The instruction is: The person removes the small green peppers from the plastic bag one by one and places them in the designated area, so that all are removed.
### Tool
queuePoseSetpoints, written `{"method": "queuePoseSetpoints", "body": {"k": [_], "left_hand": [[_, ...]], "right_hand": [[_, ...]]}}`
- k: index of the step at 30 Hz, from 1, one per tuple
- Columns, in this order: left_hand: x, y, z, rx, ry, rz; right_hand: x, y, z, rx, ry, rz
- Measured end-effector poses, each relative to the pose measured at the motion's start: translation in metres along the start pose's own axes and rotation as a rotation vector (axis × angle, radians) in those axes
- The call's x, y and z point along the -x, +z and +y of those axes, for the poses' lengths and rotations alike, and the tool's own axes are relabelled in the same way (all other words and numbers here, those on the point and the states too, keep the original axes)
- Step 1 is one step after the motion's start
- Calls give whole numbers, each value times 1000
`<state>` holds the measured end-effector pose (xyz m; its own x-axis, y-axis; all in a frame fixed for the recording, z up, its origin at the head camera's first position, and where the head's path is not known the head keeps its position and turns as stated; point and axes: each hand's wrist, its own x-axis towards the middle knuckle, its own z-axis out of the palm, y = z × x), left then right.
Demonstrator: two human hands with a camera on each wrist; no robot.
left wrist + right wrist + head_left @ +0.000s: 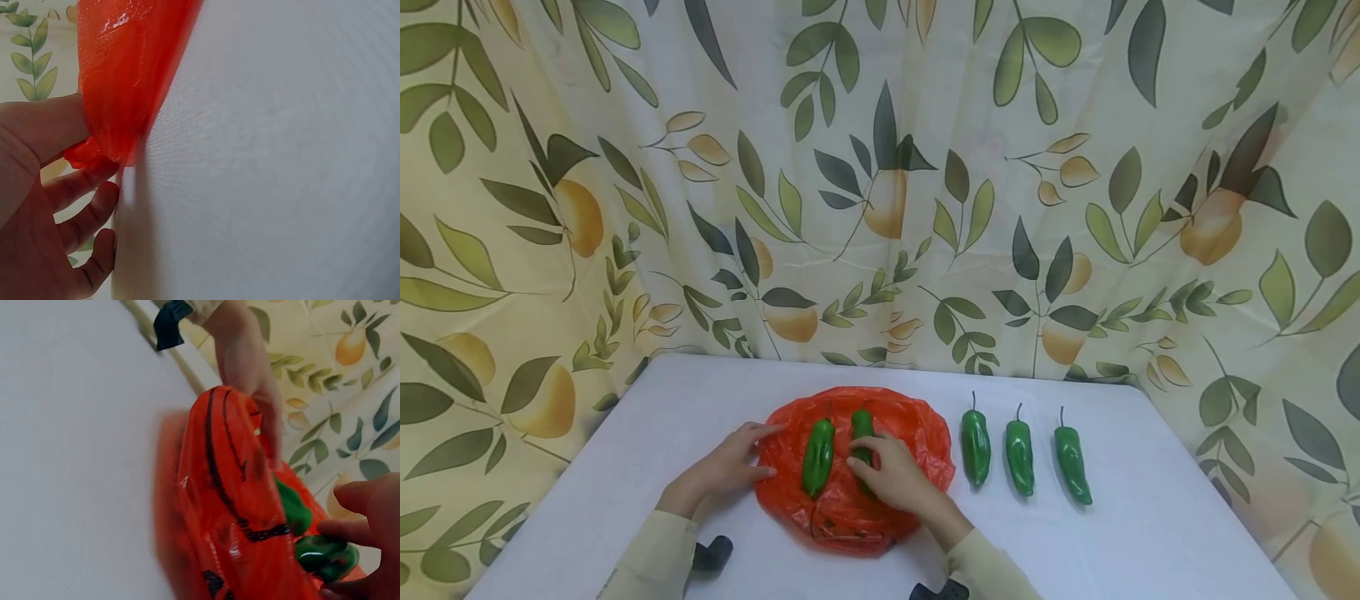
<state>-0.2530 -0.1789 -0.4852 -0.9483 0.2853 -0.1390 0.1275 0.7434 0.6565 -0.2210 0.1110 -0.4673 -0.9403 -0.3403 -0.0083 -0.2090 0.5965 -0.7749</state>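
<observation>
A red plastic bag with dark markings lies spread on the white table. Two green peppers are on it: the left pepper lies by itself, while the right pepper is partly covered by my right hand. In the right wrist view, the fingers and thumb of that hand grip a glossy green pepper from both sides. My left hand touches the bag's left edge with thumb and fingers spread apart. The left wrist view shows the left hand against the red plastic.
Three more green peppers stand in a row right of the bag: a near one, a middle one and a far-right one. A leaf-and-fruit patterned curtain hangs behind the white table. Dark devices sit at both wrists.
</observation>
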Motion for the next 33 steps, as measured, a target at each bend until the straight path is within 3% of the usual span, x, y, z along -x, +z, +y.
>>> {"method": "queuePoseSetpoints", "body": {"k": [8, 17, 28, 33], "left_hand": [[0, -1, 1, 3, -8, 5], [-1, -1, 0, 10, -19, 3], [0, 0, -1, 7, -8, 2], [-1, 1, 0, 1, 2, 5]], "right_hand": [[5, -12, -4, -51, -38, -50], [14, -22, -3, -128, -41, -52], [32, -38, -2, -284, 7, 9], [41, -44, 2, -304, 27, 52]]}}
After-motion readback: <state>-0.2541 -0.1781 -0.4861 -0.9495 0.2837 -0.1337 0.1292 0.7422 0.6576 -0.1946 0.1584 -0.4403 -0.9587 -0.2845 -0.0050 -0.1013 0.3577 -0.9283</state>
